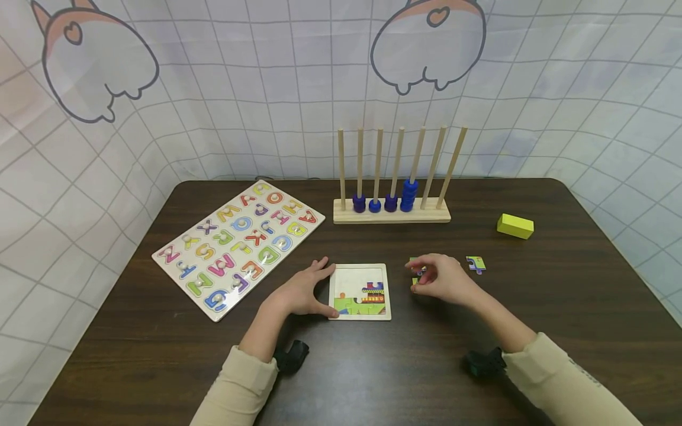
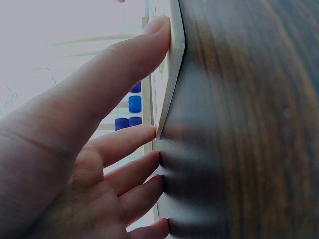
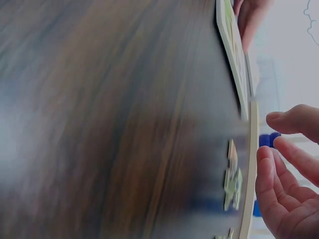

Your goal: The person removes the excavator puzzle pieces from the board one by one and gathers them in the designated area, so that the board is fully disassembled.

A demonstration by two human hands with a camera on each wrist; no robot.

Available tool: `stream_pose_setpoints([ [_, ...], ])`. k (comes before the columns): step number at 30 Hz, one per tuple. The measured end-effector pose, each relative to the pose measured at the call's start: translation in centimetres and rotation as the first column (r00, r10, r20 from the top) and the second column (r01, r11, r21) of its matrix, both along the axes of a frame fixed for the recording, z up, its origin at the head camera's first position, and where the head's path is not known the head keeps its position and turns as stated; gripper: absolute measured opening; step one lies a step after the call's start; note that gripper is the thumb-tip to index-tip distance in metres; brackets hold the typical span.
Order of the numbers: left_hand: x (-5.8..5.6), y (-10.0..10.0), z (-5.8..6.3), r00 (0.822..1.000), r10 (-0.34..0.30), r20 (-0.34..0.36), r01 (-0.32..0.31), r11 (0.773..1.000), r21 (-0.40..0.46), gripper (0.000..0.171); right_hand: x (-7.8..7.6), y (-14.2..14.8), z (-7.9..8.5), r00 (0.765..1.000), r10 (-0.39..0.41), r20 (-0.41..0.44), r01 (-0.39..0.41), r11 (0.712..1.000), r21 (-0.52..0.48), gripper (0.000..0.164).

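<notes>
A small square jigsaw board (image 1: 351, 276) lies in the middle, its lower part filled with green and red-striped pieces, the upper part bare wood. My left hand (image 1: 301, 292) is spread at its left edge; the thumb rests on the near corner and the index fingertip touches the far one. To the right, my right hand (image 1: 447, 281) is held over a few loose jigsaw pieces (image 3: 233, 184), partly hidden by it in the head view. Its thumb and fingers are bent and apart, with nothing between them. Another jigsaw piece (image 1: 476, 264) lies right of that hand.
A wooden letter board (image 1: 213, 266) lies at an angle on the left. Behind the jigsaw stands a wooden peg rack (image 1: 391, 217) with tall rods and blue beads. A yellow block (image 1: 515, 226) sits at the back right of the dark table (image 1: 362, 373).
</notes>
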State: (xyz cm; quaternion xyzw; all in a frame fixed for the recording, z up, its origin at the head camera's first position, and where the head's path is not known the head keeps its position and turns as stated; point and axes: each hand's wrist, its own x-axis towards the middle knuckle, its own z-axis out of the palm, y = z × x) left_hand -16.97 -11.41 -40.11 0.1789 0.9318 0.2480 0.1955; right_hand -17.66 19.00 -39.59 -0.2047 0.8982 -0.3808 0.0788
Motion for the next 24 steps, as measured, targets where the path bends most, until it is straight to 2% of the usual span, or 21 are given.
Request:
stream_pose_setpoints([
  [13, 0.0, 0.1, 0.1, 1.000, -0.006, 0.003, 0.006, 1.000, 0.004, 0.095, 0.0, -2.9, -0.1, 0.999, 0.031, 0.041, -0.030, 0.999, -0.024, 0.037],
  [19, 0.1, 0.0, 0.0, 1.000, -0.005, 0.003, 0.005, 1.000, 0.019, 0.095, 0.1, -4.0, -0.3, 0.997, 0.070, 0.037, -0.068, 0.996, -0.049, 0.036],
  [24, 0.0, 0.0, 0.0, 1.000, -0.003, 0.001, 0.003, 1.000, 0.009, 0.095, -0.1, -4.9, -0.6, 0.995, 0.091, 0.027, -0.090, 0.996, -0.026, 0.036],
])
